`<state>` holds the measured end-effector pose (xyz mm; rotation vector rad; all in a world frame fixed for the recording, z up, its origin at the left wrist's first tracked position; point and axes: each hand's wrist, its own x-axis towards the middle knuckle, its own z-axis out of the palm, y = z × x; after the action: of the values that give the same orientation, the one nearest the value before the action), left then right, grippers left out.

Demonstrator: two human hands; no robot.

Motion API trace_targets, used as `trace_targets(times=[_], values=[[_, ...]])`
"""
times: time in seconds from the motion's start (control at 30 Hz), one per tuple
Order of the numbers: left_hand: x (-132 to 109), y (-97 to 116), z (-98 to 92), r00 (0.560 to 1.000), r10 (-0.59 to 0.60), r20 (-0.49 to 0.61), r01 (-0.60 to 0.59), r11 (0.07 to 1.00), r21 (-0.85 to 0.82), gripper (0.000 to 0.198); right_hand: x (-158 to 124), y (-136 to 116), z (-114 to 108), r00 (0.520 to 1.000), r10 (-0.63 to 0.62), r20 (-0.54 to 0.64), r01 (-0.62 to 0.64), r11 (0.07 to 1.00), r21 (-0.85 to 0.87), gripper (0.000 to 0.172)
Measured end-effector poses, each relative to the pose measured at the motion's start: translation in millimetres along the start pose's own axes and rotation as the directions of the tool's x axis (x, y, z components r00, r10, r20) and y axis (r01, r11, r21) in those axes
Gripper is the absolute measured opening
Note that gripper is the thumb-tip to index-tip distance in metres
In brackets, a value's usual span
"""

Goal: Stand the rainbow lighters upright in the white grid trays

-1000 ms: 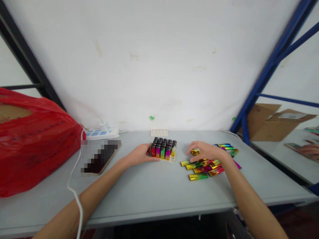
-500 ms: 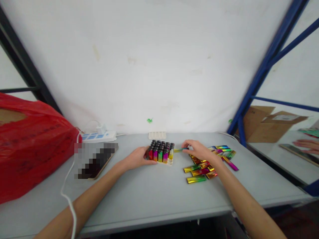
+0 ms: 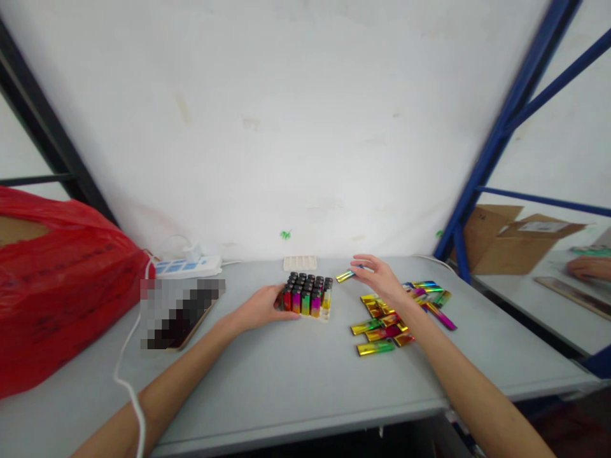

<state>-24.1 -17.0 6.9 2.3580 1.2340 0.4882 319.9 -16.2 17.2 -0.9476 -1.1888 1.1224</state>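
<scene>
Several lighters [image 3: 306,300] with black tops and shiny coloured bodies stand upright in rows in a pale tray [image 3: 325,315]. My left hand [image 3: 266,308] grips their left side, thumb along the front edge; its other fingers are partly hidden behind. To the right of the tray, my right hand [image 3: 375,275] pinches a shiny yellow-and-blue lighter sleeve [image 3: 345,276], tilted and held off the lighters. A loose pile of similar metallic lighter sleeves [image 3: 377,348] in yellow, green, red, purple and blue lies below and beyond my right wrist.
A second pale tray [image 3: 300,263] rests against the wall. On the left are a pixelated phone [image 3: 184,318], a power strip [image 3: 188,266], a white cable [image 3: 125,381] and a red plastic bag [image 3: 71,286]. Past the blue frame [image 3: 482,172] are a cardboard box [image 3: 501,245] and another person's hand [image 3: 589,267].
My right hand has lifted slightly, taking the lighter sleeve away from the lighters and tilting it. My left hand keeps its grip. The other person's hand has shifted at the right edge.
</scene>
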Motion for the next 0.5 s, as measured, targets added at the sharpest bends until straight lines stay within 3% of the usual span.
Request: trace_targets(times=[0.27,0.5], values=[[0.5,0.4,0.3,1.0,0.003,-0.007,-0.003,1.0,-0.013,0.06,-4.3,-3.2,11.9,0.993,0.117,-0.008,-0.115,0.98,0.162,0.056],[0.2,-1.5,0.4,1.0,-0.002,-0.002,0.002,1.0,-0.008,0.061,-5.3,-2.5,20.5,0.998,0.068,-0.009,-0.066,0.991,0.119,0.05]])
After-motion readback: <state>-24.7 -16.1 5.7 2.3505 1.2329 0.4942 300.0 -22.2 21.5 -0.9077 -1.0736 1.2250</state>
